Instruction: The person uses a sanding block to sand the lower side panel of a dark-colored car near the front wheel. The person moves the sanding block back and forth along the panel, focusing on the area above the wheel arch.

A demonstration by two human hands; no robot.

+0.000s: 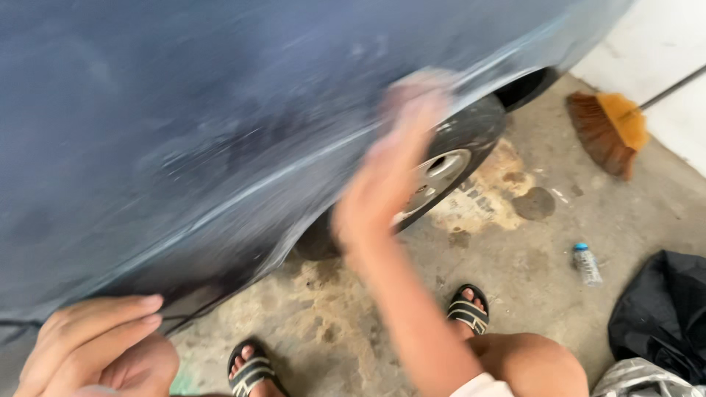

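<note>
Right hand blurred at centre frame, pressed flat on blue car panel above wheel; fingers' spread impossible to tell. Left hand lower left, fingers together against panel's lower edge. Broom upper right.

One head camera looks steeply down, close to the car panel and floor.
</note>
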